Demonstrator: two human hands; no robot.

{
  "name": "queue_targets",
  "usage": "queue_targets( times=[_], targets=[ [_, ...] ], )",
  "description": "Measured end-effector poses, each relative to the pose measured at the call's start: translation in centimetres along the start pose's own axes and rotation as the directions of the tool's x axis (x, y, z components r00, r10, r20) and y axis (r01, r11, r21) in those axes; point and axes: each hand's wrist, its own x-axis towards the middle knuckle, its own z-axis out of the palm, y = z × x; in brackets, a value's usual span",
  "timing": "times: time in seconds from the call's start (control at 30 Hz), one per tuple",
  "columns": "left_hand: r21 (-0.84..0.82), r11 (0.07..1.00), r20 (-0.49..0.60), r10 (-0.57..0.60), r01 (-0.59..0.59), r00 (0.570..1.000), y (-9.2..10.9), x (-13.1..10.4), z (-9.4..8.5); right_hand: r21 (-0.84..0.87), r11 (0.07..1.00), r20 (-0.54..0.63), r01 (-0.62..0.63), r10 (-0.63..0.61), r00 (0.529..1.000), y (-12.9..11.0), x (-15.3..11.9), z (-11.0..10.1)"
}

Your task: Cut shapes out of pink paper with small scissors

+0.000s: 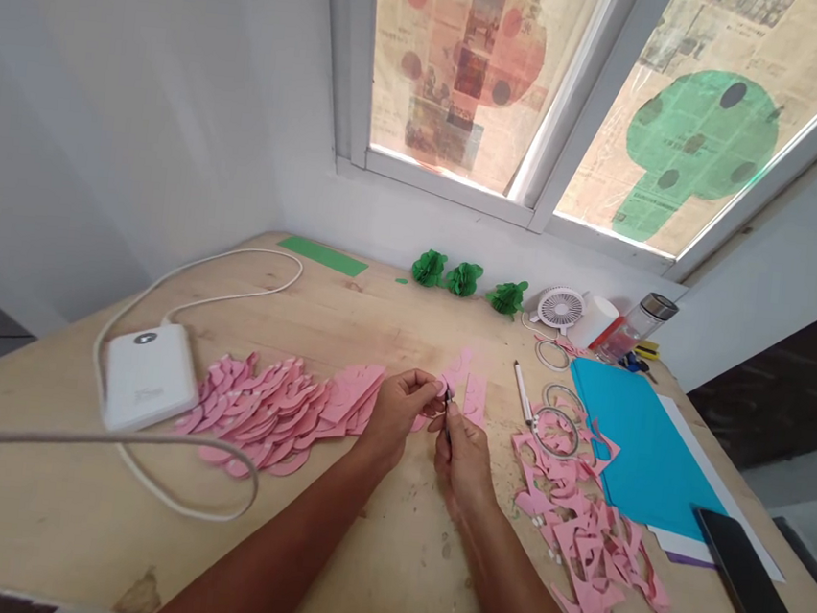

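My left hand [403,407] pinches a small piece of pink paper [442,387] between thumb and fingers. Closed around a slim pair of dark scissors [449,416], my right hand [466,455] holds the tips against that paper; the fingers cover much of the tool. Just beyond the hands lie a pink paper strip [475,400] and other pink pieces. Left of my left hand, a spread pile of pink paper cut-outs [276,405] with rounded edges reaches toward a white power bank. To the right of my right hand are curved pink paper scraps [592,536].
A cable loops around the white power bank [151,373]. Along the wall stand green paper flowers [464,278], a small fan [560,308] and a glass bottle [639,327]. A white pen [522,393], tape rings [555,432], blue sheets [644,450] and a black phone [761,591] lie right.
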Motion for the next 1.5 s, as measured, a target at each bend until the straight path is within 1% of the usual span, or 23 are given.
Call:
queue_targets(
  times=[0.13, 0.37, 0.53, 0.73, 1.0, 1.13, 1.37, 1.5],
  targets=[
    [0.007, 1.000, -0.003, 0.006, -0.006, 1.000, 0.18, 0.00, -0.05, -0.021, 1.000, 0.003, -0.010, 0.010, 1.000, -0.03, -0.06, 0.04],
    [0.022, 1.000, 0.006, -0.003, 0.003, 1.000, 0.47, 0.08, -0.09, 0.001, 1.000, 0.008, -0.032, 0.032, 0.999, 0.13, -0.01, -0.07],
    [0.019, 1.000, -0.003, -0.019, 0.020, 1.000, 0.67, 0.08, -0.02, 0.005, 1.000, 0.005, -0.030, 0.030, 1.000, 0.20, 0.04, 0.02],
    [0.005, 1.000, 0.007, -0.011, 0.011, 1.000, 0.83, -0.03, 0.05, 0.014, 0.999, -0.002, -0.030, 0.030, 1.000, 0.22, 0.00, 0.16],
    [0.007, 1.000, -0.007, -0.014, 0.014, 1.000, 0.52, 0.11, -0.02, -0.001, 1.000, -0.003, -0.025, 0.025, 1.000, 0.53, 0.12, 0.01],
    [0.006, 1.000, 0.008, -0.004, 0.004, 1.000, 0.56, 0.11, -0.04, -0.008, 1.000, 0.005, -0.023, 0.023, 1.000, 0.59, 0.14, -0.01],
    [0.047, 0.999, 0.025, -0.017, 0.016, 1.000, 0.90, 0.19, -0.03, -0.021, 1.000, 0.006, -0.020, 0.020, 1.000, 0.52, 0.25, -0.12],
    [0.045, 0.999, 0.019, -0.024, 0.023, 1.000, 0.92, 0.24, -0.03, -0.031, 0.999, 0.023, -0.023, 0.023, 0.999, 0.50, 0.27, -0.21]
  ],
)
